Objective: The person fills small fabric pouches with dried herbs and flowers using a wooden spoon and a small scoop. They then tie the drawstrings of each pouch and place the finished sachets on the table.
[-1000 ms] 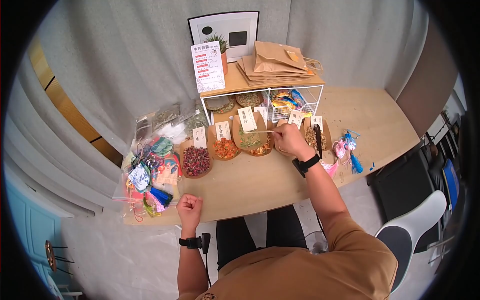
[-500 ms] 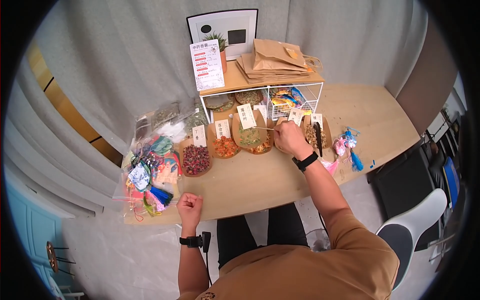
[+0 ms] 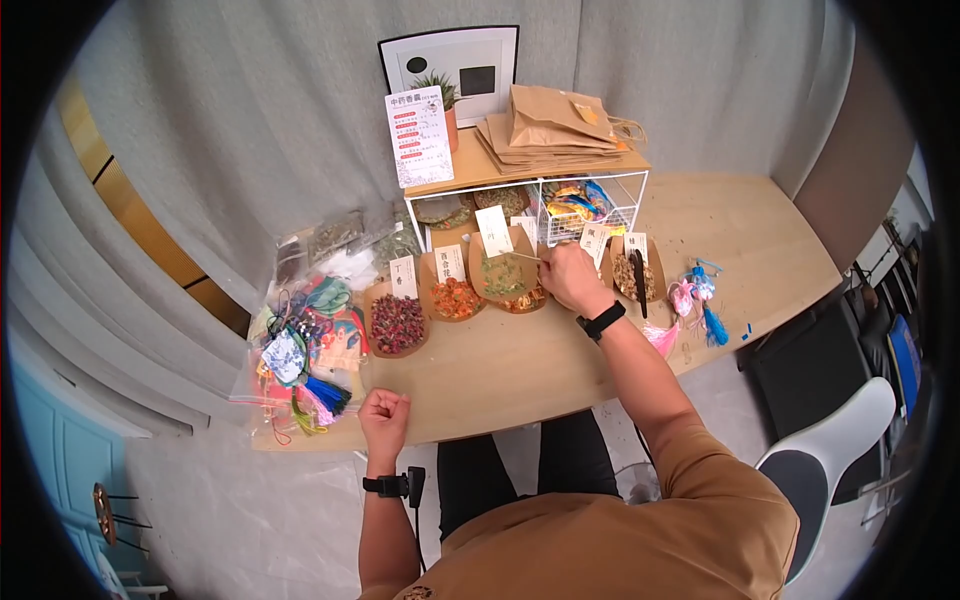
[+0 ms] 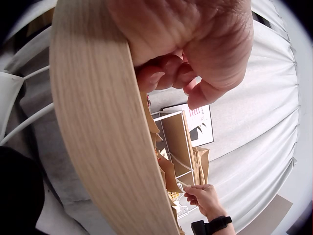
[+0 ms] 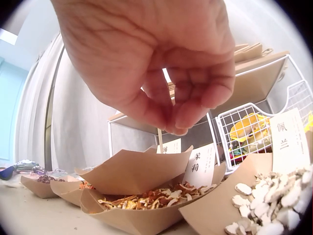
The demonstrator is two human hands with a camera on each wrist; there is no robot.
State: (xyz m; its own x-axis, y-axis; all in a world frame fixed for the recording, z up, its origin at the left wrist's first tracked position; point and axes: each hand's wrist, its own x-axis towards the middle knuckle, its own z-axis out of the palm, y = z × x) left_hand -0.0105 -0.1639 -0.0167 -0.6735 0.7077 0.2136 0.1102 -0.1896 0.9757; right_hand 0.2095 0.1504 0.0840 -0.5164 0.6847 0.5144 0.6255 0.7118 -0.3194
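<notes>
My right hand (image 3: 573, 276) pinches a thin pale stick (image 3: 526, 256) between thumb and fingertips. It reaches left over a brown paper tray of green dried herbs (image 3: 503, 274). In the right wrist view the stick (image 5: 160, 142) drops behind that tray's raised wall (image 5: 134, 169), hiding its lower end. This tray sits above another holding orange-brown shavings (image 5: 154, 198). Below my right hand lie pale dried slices (image 5: 276, 198) in a further tray. My left hand (image 3: 384, 420) rests at the table's front edge, its fingers loosely curled and holding nothing.
Trays of dark red buds (image 3: 397, 322) and orange petals (image 3: 455, 298) stand left. Sachets with tassels (image 3: 290, 360) fill the left end. A black-handled utensil (image 3: 638, 285) leans in the right tray. Behind stands a white-framed shelf (image 3: 470, 183) with paper bags (image 3: 555, 125).
My right hand has shifted slightly left toward the tray of green herbs, still pinching the stick. That tray's label card now looks brighter, with less lettering visible. My left hand stays put.
</notes>
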